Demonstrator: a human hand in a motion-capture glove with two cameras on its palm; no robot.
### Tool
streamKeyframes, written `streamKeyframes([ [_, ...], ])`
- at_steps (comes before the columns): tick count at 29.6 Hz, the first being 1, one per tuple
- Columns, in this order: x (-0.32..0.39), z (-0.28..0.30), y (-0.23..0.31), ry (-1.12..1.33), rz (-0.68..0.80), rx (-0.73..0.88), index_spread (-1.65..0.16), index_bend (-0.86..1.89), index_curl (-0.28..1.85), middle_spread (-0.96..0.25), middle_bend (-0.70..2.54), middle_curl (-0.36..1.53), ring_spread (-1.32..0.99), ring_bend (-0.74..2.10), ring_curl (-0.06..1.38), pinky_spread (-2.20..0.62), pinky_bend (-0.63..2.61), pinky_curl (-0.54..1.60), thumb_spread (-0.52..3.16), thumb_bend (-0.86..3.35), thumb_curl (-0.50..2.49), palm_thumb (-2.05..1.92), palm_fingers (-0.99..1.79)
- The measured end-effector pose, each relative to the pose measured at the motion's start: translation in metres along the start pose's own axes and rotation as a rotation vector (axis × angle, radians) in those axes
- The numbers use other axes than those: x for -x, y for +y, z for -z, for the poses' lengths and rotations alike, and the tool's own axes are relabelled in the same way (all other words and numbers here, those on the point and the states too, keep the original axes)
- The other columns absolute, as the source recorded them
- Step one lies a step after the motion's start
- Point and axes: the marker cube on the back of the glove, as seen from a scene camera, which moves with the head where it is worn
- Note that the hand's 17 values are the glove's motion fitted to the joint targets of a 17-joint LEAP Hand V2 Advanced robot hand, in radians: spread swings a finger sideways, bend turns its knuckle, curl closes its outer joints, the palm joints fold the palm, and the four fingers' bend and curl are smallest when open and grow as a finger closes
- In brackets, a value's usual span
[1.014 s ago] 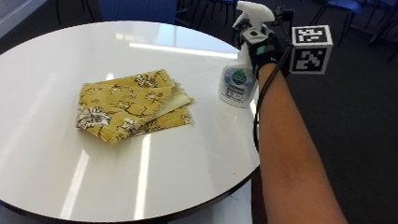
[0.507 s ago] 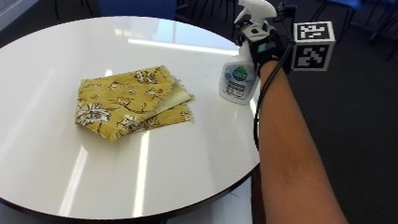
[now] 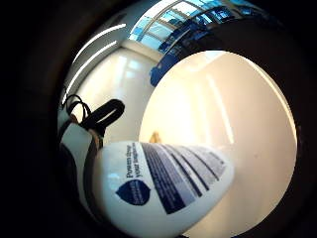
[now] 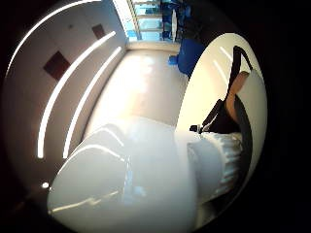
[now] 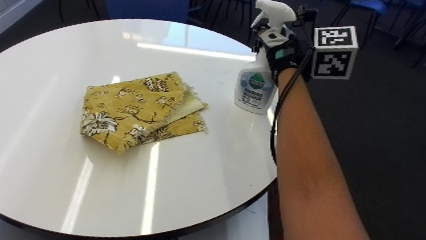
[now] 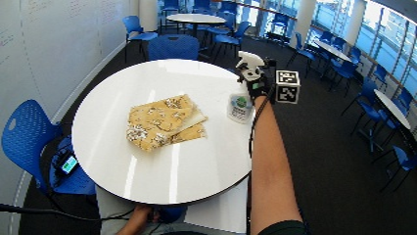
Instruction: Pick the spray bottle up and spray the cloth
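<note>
White plastic, that's the spray bottle point(image 5: 257, 85): a pale body with a blue-and-green label and a white trigger head on top, standing upright at the far right of the round white bench point(image 5: 100, 190), close to its edge. The gloved right hand point(image 5: 283, 47) is right there at the neck, fingers curled round it just under the trigger head, the forearm reaching in from the near right. From the palm, the label fills the little-finger-side view, and the bottle's white top fills the thumb-side view. To the left of the bottle, apart from it, lies the cloth point(image 5: 136, 112), yellow with a white and dark flower print, folded flat mid-bench. Blue chairs point(image 6: 29, 142) stand around the bench.
</note>
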Motion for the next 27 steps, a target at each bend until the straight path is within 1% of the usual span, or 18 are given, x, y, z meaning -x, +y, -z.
streamKeyframes([
  [11,-0.006,-0.001,0.006,-0.004,0.002,-0.010,-0.33,0.19,0.52,-0.23,0.67,0.54,-0.25,0.66,0.47,-0.34,0.46,0.40,0.41,-0.03,0.71,0.92,1.39],
  [27,-0.032,0.017,0.018,-0.021,-0.024,-0.020,-0.33,0.19,0.53,-0.22,0.69,0.54,-0.24,0.68,0.47,-0.34,0.46,0.40,0.40,-0.04,0.72,0.92,1.38],
])
